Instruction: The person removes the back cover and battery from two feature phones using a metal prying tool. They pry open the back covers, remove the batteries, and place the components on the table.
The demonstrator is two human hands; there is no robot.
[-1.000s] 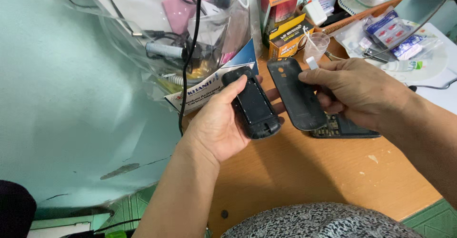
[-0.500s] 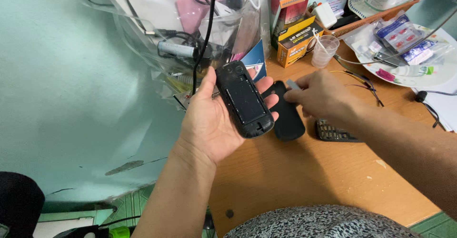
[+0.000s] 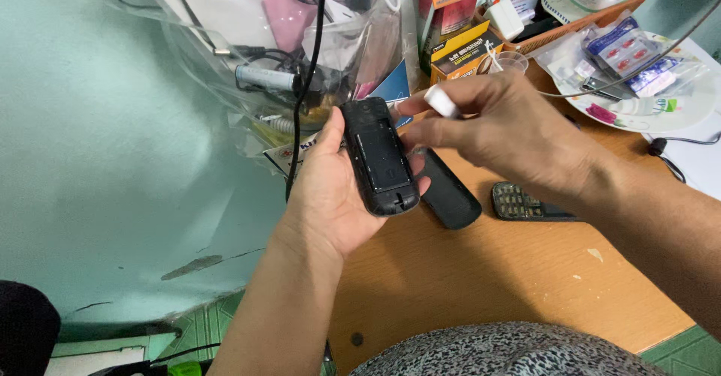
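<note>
1. Left hand (image 3: 338, 196) cradles black phone (image 3: 379, 158), open back up, above desk (image 3: 481, 286) edge.
2. Right hand (image 3: 503, 132) pinches small white piece (image 3: 441, 100); fingertips touch phone.
3. Phone looks light, rigid, likely slick; grip its long sides.
4. Back cover (image 3: 449, 194) lies on desk.

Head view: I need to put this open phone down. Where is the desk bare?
Bare wood lies on the desk between the black back cover, the keypad phone and the near edge. The far end is crowded: boxes, basket, plate.
</note>
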